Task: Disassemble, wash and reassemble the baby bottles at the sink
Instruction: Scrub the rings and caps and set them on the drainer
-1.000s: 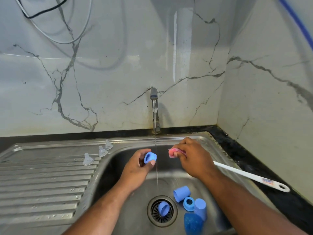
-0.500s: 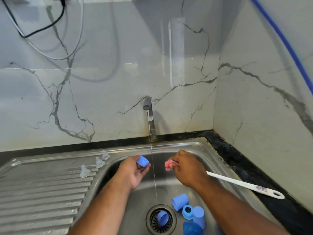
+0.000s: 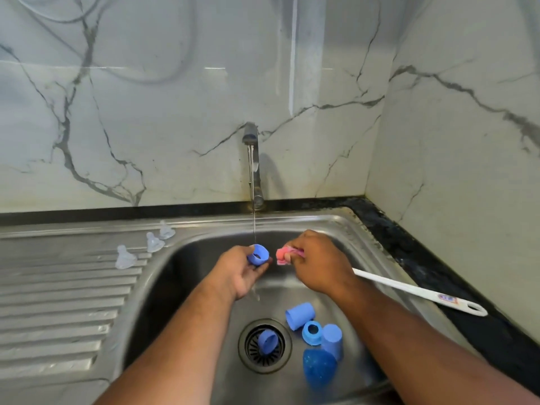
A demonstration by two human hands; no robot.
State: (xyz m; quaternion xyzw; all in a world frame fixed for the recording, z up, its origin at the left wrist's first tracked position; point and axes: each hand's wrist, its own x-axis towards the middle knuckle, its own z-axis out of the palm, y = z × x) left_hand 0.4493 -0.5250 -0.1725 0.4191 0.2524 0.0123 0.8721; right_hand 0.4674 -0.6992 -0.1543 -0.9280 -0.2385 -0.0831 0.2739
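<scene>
My left hand point(image 3: 236, 273) holds a blue bottle ring point(image 3: 257, 254) under the thin stream running from the tap point(image 3: 252, 159). My right hand point(image 3: 318, 263) grips the bottle brush just behind its pink head point(image 3: 283, 255); the white handle point(image 3: 420, 292) sticks out to the right over the rim. In the sink basin point(image 3: 187, 287) lie a blue cap point(image 3: 299, 315), a blue ring point(image 3: 312, 332), another blue cap point(image 3: 331, 340) and a dark blue bottle point(image 3: 319, 366). One more blue ring point(image 3: 267, 342) sits on the drain strainer.
Three clear silicone teats point(image 3: 125, 257) point(image 3: 154, 242) point(image 3: 166, 230) stand on the ribbed steel draining board point(image 3: 58, 287) at the left. A black counter edge point(image 3: 415, 252) runs along the right, against marble walls.
My left hand has brought the blue ring right under the water stream and turned its opening up. The camera has tipped down and back a little; the right hand stays on the brush.
</scene>
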